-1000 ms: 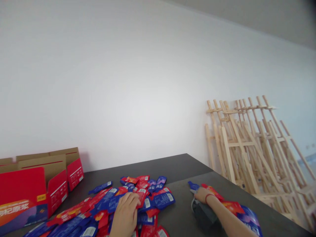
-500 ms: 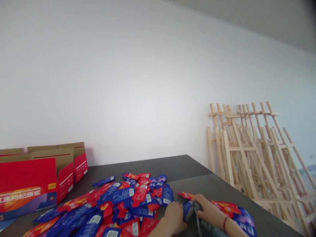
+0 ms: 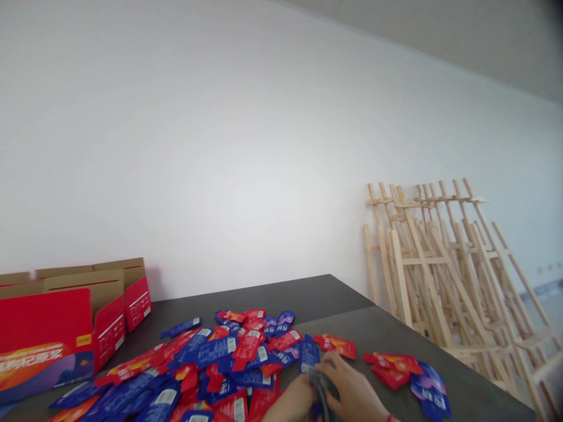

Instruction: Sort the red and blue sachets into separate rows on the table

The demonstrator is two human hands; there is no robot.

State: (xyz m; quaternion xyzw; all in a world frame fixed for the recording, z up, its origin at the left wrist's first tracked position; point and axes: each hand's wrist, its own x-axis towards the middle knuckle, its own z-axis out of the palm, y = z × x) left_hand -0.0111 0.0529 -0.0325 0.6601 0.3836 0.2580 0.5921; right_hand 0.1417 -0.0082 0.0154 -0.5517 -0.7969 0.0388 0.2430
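Observation:
My left hand [image 3: 291,401] is closed at the bottom of the view, beside the right edge of a pile of red and blue sachets [image 3: 211,351]. Touching it, my right hand [image 3: 347,384] curls its fingers over a dark grey, strap-like thing [image 3: 323,392] whose kind I cannot make out. A bit of blue shows under the hands; the left fingers are mostly hidden. Just beyond the fingertips stands or lies a blue sachet [image 3: 309,353], and I cannot tell whether it is held. A red sachet [image 3: 336,346] lies flat behind my right hand.
Right of my hands, red sachets [image 3: 393,366] and blue sachets [image 3: 430,390] lie on the dark table [image 3: 352,319]. Open red cardboard boxes [image 3: 48,334] stand at the left. Wooden easels [image 3: 433,275] lean against the white wall [image 3: 220,146] beyond the table's right edge.
My right hand has moved left and down, close against the left hand. The red and blue sachets at the right are now uncovered. The view has shifted slightly.

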